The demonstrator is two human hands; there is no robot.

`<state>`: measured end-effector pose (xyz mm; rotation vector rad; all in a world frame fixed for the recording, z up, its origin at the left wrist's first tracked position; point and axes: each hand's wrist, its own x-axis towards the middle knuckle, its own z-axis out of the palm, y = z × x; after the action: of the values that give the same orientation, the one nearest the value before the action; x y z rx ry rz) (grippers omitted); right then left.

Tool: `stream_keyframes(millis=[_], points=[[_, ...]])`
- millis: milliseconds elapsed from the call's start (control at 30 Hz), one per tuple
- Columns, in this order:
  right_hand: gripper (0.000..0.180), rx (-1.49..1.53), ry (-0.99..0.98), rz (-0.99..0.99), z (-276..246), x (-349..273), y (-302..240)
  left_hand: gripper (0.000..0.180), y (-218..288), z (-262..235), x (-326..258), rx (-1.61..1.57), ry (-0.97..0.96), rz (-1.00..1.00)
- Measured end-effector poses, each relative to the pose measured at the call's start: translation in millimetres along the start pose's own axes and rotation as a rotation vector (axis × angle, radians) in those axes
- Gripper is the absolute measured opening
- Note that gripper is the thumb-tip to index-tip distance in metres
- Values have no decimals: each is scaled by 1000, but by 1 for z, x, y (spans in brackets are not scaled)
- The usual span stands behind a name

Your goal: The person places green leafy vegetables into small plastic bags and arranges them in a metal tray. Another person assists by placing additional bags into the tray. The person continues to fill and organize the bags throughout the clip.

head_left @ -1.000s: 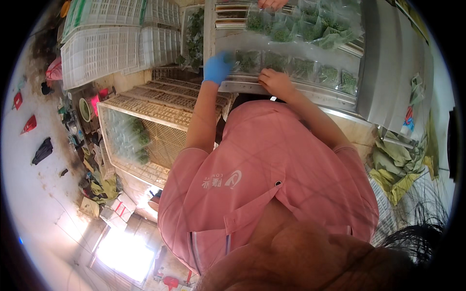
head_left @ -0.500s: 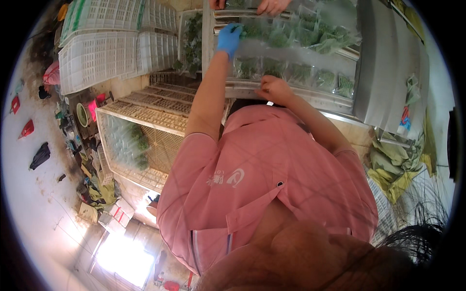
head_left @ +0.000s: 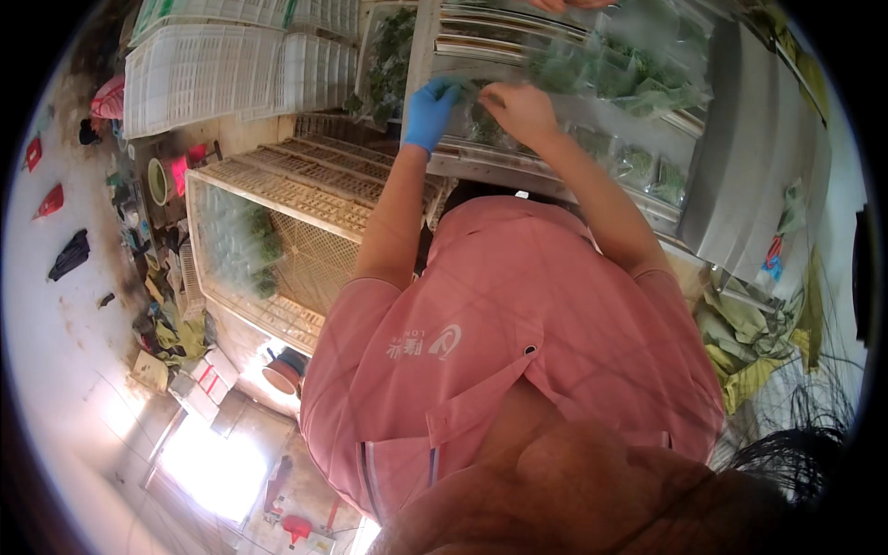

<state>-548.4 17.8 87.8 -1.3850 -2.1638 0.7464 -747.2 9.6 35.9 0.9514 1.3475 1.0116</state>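
My left hand (head_left: 431,113), in a blue glove, is closed at the near left of the metal worktable. My bare right hand (head_left: 520,113) meets it there, thumb and fingers pinched together. Between the fingertips is the top of a clear plastic bag of greens (head_left: 483,127); its lower part shows beneath my right hand. Both hands appear to grip its edge, though the exact hold is small and partly hidden. More bagged greens (head_left: 615,74) lie across the table beyond my right hand, and another row (head_left: 638,165) runs along its near side.
Another person's hand (head_left: 569,4) shows at the far edge. White plastic crates (head_left: 203,83) stand at the left beside a crate of loose greens (head_left: 388,65). A beige crate (head_left: 305,240) on its side holds bagged greens. A metal panel (head_left: 749,139) borders the table's right.
My right hand has moved away from the table's near edge to meet my left. My left hand has come nearer. The other person's hands have mostly left the view. The whole view shifted slightly.
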Motion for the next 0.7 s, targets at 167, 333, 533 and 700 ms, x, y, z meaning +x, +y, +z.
stream_keyframes(millis=[167,333,533,700], points=[[47,952,97,778,-18,-16,-13,20,13,-8,-19,198,28,-12],[55,1165,-231,1117,-9,-35,2,22,22,-14,-36,74,-27,-94],[29,1198,-323,901,24,-27,25,32,4,-40,-30,75,-83,-266],[13,336,-137,236,48,-37,21,37,-35,-51,-10,585,-2,-6]])
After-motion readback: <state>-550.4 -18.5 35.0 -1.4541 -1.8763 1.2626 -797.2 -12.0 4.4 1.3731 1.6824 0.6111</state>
